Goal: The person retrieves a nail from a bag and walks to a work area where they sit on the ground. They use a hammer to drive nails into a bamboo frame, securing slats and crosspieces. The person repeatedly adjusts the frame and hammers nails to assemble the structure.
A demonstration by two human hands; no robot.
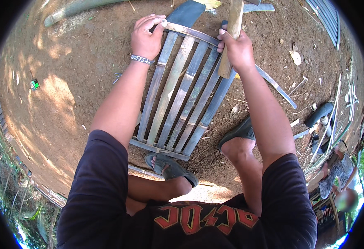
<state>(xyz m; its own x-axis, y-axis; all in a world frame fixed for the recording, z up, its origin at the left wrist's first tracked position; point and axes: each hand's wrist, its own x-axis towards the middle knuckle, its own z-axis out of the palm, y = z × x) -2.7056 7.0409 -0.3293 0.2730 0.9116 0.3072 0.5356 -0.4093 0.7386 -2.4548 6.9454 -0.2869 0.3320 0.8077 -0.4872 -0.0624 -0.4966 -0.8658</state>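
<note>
A panel of several bamboo slats [184, 87] slopes away from me, with a curved bamboo rail [192, 33] across its far end and a straight rail [159, 149] at its near end. My left hand [148, 36] pinches the left end of the far rail between thumb and fingers. Closed round a wooden-handled tool [235, 18] is my right hand [238, 46], at the right end of that rail. The handle's butt points toward me over the rightmost slat; the tool's head is mostly cut off at the top edge. My right fingertips are close to the rail's end.
A dark flat piece [186, 14] lies beyond the panel. A thick bamboo pole [78, 7] is at the far left, a green tape measure [34, 84] at left. Bamboo strips [277, 87] lie to the right; another person [339, 174] is at far right. My sandalled foot [171, 170] touches the near end.
</note>
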